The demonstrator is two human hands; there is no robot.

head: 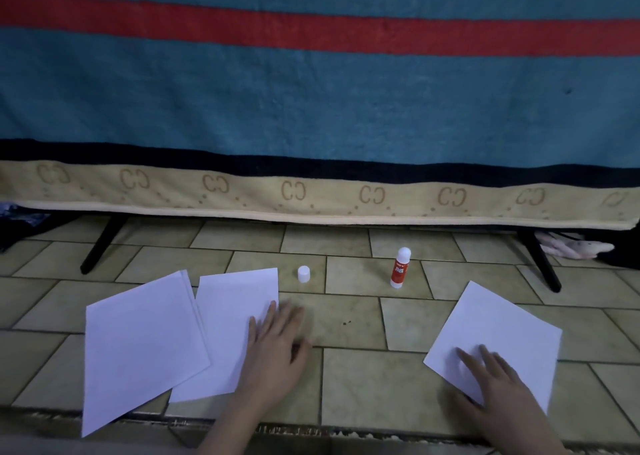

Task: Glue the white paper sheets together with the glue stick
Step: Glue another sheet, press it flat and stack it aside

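Your glue stick (399,268) stands upright and uncapped on the tiled floor (349,378), its white cap (303,274) well to its left. Your right hand (498,385) lies flat, fingers straight, on the lone sheet (502,323) nearer you than the stick. Your left hand (277,347) rests flat on the middle sheet (228,316), which is overlapped by the stack (138,343) farthest left of the stick.

A teal, red-striped blanket (311,101) hangs above the tiled floor (349,319).

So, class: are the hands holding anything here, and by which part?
Nothing is gripped. The left hand rests flat on the middle sheet's right edge; the right hand rests on the right sheet's near corner.
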